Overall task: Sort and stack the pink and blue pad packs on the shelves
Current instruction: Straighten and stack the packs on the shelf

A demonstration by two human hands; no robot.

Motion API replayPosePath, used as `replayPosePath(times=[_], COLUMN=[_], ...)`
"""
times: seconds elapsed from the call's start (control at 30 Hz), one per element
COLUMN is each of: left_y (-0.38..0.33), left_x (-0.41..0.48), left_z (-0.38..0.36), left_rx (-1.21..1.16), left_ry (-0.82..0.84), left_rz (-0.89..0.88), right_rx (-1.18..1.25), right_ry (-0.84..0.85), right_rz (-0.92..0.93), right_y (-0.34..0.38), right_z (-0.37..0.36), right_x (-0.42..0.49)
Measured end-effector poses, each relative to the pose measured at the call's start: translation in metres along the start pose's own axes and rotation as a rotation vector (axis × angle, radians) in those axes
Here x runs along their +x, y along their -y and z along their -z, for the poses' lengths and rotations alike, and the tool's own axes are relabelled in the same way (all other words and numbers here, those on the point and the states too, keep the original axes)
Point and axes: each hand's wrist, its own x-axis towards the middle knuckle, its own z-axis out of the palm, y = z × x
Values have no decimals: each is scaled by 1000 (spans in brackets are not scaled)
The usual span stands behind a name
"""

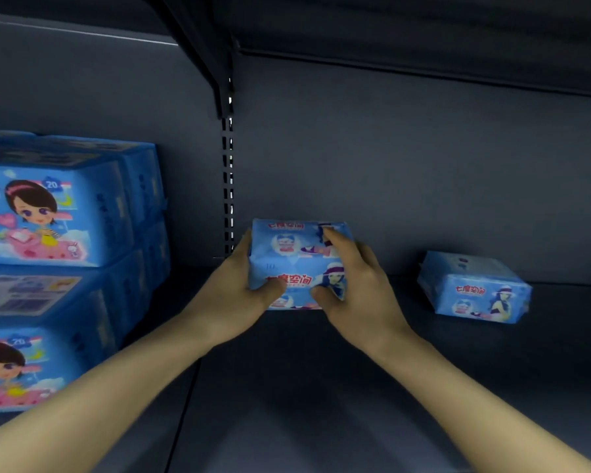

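Both-hand grip clamped on two stacked blue pad packs (296, 264) at shelf (321, 387) rear, by the slotted upright (228, 186). Left hand (234, 291) cups left side, thumb on front; right hand (359, 285) covers right side, fingers over top. Forearms reach forward, bare. Another blue pack (475, 288) lies apart to the right. Larger cartoon-girl packs (58, 233) stacked left. Glossy soft plastic wrap, dark metal shelf.

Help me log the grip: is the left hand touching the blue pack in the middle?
Touching. In the head view the left hand wraps the blue pack's left edge, thumb pressed on its front.
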Motion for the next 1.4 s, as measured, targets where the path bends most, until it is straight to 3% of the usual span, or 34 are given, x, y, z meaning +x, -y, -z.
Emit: replayPosePath(times=[0.33, 0.83, 1.4], left_y=[-7, 15, 16], left_x=[54, 102, 94], left_z=[16, 13, 23], left_rx=[-24, -48, 133], left_ry=[-141, -326, -208], left_rz=[-61, 29, 74], right_rx=[-9, -2, -26], right_ry=[-101, -127, -59], right_rz=[78, 37, -8], right_y=[5, -14, -11], right_z=[8, -10, -16], right_x=[59, 104, 102])
